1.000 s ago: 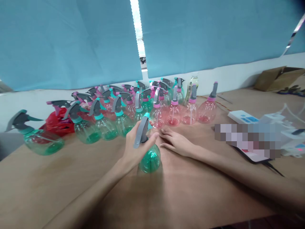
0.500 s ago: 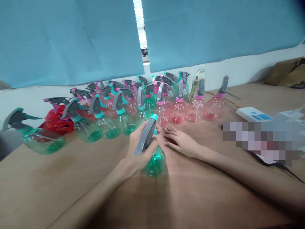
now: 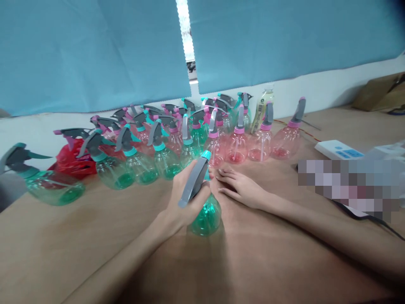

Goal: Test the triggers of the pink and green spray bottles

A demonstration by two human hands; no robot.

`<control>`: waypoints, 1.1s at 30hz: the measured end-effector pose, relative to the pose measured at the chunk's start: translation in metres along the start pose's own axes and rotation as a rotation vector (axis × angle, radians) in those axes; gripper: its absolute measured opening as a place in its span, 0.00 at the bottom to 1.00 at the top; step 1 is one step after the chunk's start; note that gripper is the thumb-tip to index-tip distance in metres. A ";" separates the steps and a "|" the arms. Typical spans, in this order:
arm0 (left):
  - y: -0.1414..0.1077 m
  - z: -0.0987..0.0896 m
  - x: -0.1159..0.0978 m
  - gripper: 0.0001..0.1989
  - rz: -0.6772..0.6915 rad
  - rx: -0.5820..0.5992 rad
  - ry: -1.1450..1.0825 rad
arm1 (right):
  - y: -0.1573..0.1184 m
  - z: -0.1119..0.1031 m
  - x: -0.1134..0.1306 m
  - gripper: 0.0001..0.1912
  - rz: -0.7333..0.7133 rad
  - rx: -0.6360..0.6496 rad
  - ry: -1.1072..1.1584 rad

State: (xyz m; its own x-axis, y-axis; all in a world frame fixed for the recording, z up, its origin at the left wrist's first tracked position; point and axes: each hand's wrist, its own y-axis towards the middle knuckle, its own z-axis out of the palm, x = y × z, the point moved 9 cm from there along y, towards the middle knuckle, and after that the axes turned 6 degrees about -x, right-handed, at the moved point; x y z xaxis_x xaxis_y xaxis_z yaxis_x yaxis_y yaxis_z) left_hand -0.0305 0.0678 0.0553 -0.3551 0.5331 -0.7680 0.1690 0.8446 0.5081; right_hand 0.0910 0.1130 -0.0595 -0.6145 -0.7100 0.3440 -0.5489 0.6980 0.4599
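Observation:
My left hand [image 3: 185, 196] is closed around the neck of a green spray bottle [image 3: 207, 217] with a grey trigger head and a teal nozzle. The bottle stands on the wooden table [image 3: 253, 257], its nozzle pointing away from me. Just right of it, my right hand [image 3: 238, 188] lies flat on the table with fingers outstretched, holding nothing. Beyond my hands stand pink spray bottles [image 3: 236, 147] with grey and pink heads. A row of green spray bottles [image 3: 142, 169] stands behind my left hand.
At the far left stands another green spray bottle [image 3: 55, 188], near a red plastic bag [image 3: 74, 160]. A labelled drink bottle [image 3: 263, 105] stands at the back. To the right are a white device with blue buttons [image 3: 340, 150], a blurred-out item and a brown bag [image 3: 379, 93].
The view has shifted very slightly. My left hand keeps its grip on the green spray bottle, and my right hand stays flat in the same place.

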 end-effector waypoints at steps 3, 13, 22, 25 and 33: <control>-0.002 -0.002 0.004 0.04 -0.026 -0.039 0.037 | 0.000 0.001 -0.001 0.25 0.003 -0.002 0.009; -0.005 -0.004 0.008 0.03 -0.011 -0.103 0.120 | -0.001 0.000 -0.002 0.24 -0.011 -0.035 0.039; -0.005 -0.004 0.010 0.13 -0.021 -0.097 0.081 | 0.000 -0.002 -0.001 0.23 0.000 -0.020 0.028; -0.005 -0.005 0.010 0.13 -0.036 -0.099 0.080 | 0.000 -0.001 -0.001 0.23 -0.011 -0.022 0.025; -0.004 -0.003 0.009 0.11 -0.064 -0.088 0.060 | 0.000 -0.003 -0.001 0.21 0.002 -0.046 0.050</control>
State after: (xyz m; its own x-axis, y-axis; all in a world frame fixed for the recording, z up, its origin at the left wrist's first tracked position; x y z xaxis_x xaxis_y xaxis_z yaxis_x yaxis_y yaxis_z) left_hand -0.0367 0.0692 0.0480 -0.4174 0.4717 -0.7767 0.0641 0.8679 0.4926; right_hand 0.0936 0.1132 -0.0572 -0.5857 -0.7131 0.3854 -0.5202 0.6953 0.4960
